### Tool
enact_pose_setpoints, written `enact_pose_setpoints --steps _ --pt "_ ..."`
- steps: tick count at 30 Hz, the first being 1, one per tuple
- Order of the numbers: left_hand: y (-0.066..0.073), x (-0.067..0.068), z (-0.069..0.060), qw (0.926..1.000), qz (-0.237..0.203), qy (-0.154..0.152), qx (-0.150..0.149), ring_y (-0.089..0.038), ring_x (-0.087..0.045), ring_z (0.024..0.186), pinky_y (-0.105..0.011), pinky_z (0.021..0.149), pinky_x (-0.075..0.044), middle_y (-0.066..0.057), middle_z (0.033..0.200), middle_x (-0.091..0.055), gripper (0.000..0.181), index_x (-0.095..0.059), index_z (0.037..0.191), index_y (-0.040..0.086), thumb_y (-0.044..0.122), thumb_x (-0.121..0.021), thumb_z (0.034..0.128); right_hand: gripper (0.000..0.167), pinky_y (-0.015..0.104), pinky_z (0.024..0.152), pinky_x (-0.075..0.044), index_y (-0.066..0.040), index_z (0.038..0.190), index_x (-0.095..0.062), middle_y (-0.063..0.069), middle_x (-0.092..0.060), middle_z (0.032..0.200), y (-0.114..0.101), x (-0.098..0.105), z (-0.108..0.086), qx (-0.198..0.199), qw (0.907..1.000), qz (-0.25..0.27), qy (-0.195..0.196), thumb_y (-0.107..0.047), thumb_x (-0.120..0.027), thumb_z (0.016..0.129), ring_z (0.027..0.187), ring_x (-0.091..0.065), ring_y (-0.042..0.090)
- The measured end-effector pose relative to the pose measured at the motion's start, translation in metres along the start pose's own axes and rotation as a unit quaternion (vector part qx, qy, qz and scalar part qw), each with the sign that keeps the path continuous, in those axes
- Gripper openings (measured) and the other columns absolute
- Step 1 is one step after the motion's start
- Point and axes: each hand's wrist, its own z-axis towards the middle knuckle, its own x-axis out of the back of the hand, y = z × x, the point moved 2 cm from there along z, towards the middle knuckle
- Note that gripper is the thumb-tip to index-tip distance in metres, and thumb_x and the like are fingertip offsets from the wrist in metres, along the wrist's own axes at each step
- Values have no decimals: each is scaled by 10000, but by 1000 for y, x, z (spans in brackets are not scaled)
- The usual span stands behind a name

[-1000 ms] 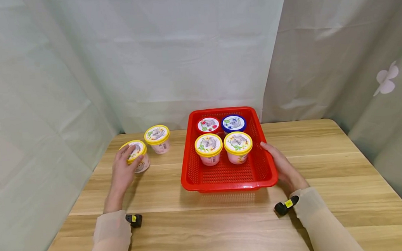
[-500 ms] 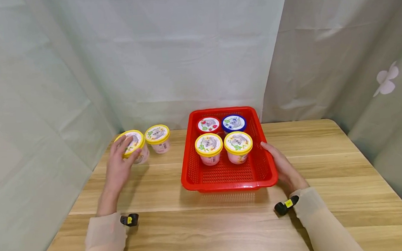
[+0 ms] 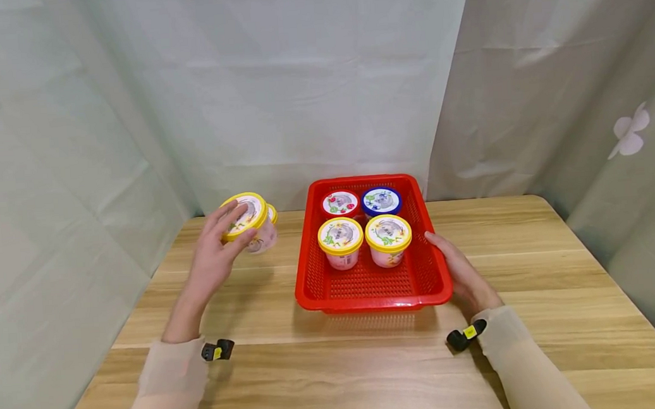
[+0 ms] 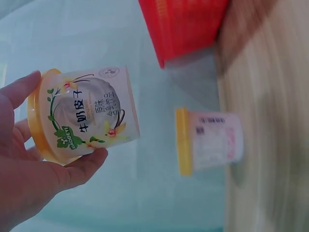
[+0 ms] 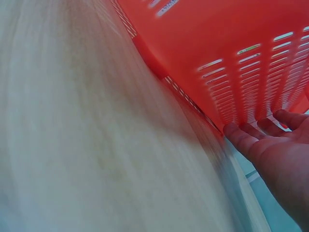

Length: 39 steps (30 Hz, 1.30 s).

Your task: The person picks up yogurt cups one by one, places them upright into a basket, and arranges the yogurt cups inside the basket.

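Note:
My left hand (image 3: 217, 253) grips a yellow-lidded dessert tub (image 4: 91, 113) by its lid end, fingers on one side and thumb on the other. The tub is held above the table, slightly tilted. In the head view it partly hides a second yellow-lidded tub (image 4: 212, 140), which stands on the table behind it. My right hand (image 3: 463, 274) rests against the outer right side of a red basket (image 3: 369, 304); in the right wrist view its fingertips (image 5: 234, 131) touch the slotted wall. Inside the basket stand two yellow-lidded tubs (image 3: 340, 236), a red-lidded tub (image 3: 340, 203) and a blue-lidded tub (image 3: 381, 201).
The wooden table (image 3: 339, 375) extends around the basket on both sides and in front. A pale curtain (image 3: 297, 92) hangs behind its far edge and along both sides. A small black device (image 3: 218, 349) is strapped to each wrist.
My left hand has lifted the tub off the table and carried it rightward, in front of the second one. The right hand and the basket have stayed in place.

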Motion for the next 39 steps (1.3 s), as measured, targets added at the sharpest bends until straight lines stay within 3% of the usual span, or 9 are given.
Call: enact_pose_setpoints --steps 3,11,17,23,39 --pt "10 -6 3 9997 -175 -109 -96 -404 -363 1457 -92 997 -331 -137 1614 -390 532 -554 1499 61 181 -713 1006 655 467 947 -581 -136 1586 -286 126 -535 1418 0 0 -1 -5 10000 -1 28 -533 -425 1085 1224 -613 303" --pt "27 -17 9 9976 -553 -395 -90 -340 -405 1409 -91 959 -410 -109 1627 -368 514 -549 1509 78 163 -686 1021 684 463 939 -584 -139 1604 -268 192 -474 1489 1 0 -1 -56 9999 -73 77 -542 -439 1079 1222 -617 300" --pt "38 -26 13 9950 -774 -637 25 -293 -446 1331 -276 999 -484 -63 1638 -353 511 -546 1520 114 204 -671 1032 691 455 942 -584 -142 1601 -271 169 -490 1475 0 -1 0 -96 9999 -68 116 -557 -438 1074 1234 -609 307" --pt "48 -36 18 9912 -1029 -833 19 -288 -436 1360 -485 1044 -498 -57 1626 -367 511 -559 1512 136 207 -686 1023 663 451 951 -580 -151 1591 -286 122 -524 1446 0 0 0 -123 9998 -63 135 -549 -423 1080 1250 -600 303" --pt "67 -56 22 9793 -1477 -1376 -174 -284 -444 1389 -504 1032 -511 -56 1613 -385 515 -555 1514 126 154 -687 1017 676 426 939 -585 -138 1588 -295 48 -584 1360 0 0 1 -85 9998 -78 149 -561 -423 1077 1213 -619 272"
